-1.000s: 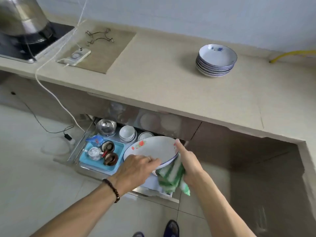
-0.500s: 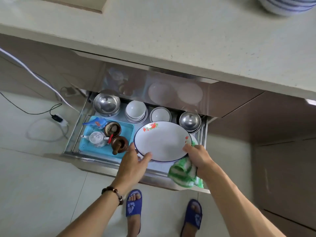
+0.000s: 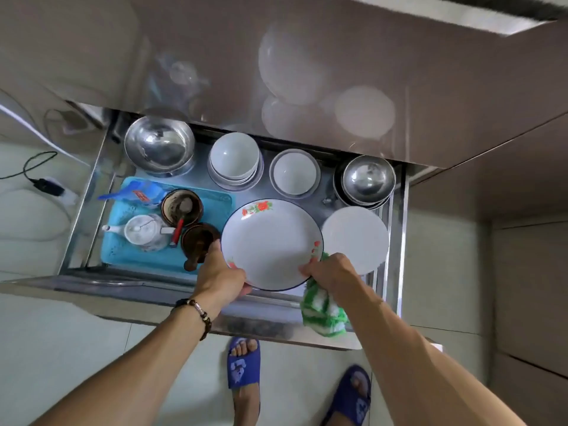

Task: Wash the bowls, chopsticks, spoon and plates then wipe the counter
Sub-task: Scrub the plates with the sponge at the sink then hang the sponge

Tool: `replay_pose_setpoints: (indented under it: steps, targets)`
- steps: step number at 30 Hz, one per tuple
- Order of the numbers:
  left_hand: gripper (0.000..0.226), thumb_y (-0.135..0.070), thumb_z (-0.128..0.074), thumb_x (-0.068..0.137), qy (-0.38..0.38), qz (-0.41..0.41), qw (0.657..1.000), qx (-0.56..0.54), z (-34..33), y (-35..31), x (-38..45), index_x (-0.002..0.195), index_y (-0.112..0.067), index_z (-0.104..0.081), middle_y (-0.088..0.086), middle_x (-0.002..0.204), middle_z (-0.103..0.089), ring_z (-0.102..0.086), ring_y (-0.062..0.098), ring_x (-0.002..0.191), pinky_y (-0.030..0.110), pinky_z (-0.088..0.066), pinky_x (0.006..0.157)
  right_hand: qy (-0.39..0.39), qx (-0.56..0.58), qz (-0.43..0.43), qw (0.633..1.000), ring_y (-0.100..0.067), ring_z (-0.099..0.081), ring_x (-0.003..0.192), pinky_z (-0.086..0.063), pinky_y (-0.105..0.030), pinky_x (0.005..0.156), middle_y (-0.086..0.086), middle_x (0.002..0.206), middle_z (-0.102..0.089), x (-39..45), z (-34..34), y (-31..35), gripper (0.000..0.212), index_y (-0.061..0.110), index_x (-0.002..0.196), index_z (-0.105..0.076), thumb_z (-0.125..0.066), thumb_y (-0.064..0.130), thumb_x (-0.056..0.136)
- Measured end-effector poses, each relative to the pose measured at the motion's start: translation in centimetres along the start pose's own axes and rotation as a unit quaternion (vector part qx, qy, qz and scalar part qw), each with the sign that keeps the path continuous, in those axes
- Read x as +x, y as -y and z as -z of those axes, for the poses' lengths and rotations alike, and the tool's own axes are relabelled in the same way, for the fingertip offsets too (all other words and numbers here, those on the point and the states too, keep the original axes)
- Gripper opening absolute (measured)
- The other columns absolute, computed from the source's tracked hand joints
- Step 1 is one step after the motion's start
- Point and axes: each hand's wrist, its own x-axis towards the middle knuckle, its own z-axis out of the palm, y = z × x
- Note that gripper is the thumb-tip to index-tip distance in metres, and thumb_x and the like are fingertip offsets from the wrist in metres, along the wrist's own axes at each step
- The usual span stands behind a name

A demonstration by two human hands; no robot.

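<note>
Gleaming steel drawer [image 3: 396, 210] hangs open above pale floor tiles [image 3: 46, 348].

The single head-worn camera is looking steeply down, close above the open stainless-steel drawer [image 3: 92, 192] and tiled floor [image 3: 76, 348].

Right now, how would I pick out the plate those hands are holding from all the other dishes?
Find the open steel drawer under the counter. At its front middle, between the blue tray and a plain white plate, the left hand and right hand hold the flowered plate. Only it has red flowers and a dark rim.
</note>
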Motion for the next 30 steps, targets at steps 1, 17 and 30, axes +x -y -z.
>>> replay_pose_setpoints:
  steps: [1,17,30]
  targets:
    - [0.069,0.011,-0.063,0.087,-0.005,-0.002,1.000,0.013,-0.1,0.3,0.7,0.143,-0.023,-0.042,0.008,0.131,-0.051,-0.057,0.035,0.117,0.027,-0.060,0.051,-0.003,-0.005,0.004,1.000,-0.025,-0.060,0.087,-0.041,-0.028,0.068,-0.009,0.097,-0.063,0.6,-0.4,-0.1,0.036,0.008,0.103,-0.061,-0.077,0.031,0.082]
    - [0.061,0.006,-0.063,0.083,-0.013,-0.047,0.994,0.100,-5.3,5.2,12.1,0.136,-0.021,-0.047,0.005,0.118,-0.061,-0.063,0.034,0.107,0.049,-0.061,0.084,-0.040,-0.033,-0.014,0.999,-0.030,-0.065,0.098,-0.049,-0.033,0.079,-0.009,0.091,-0.060,11.8,-6.7,-3.1,0.028,0.011,0.079,-0.054,-0.064,0.034,0.091]
    - [0.060,0.006,-0.062,0.088,-0.025,-0.054,0.987,0.151,-6.7,6.8,14.4,0.140,-0.016,-0.042,0.010,0.122,-0.062,-0.066,0.034,0.103,0.044,-0.063,0.078,-0.066,-0.055,0.008,0.996,-0.028,-0.059,0.100,-0.040,-0.027,0.076,-0.009,0.097,-0.056,15.2,-8.5,-4.5,0.037,0.011,0.102,-0.054,-0.065,0.045,0.092]
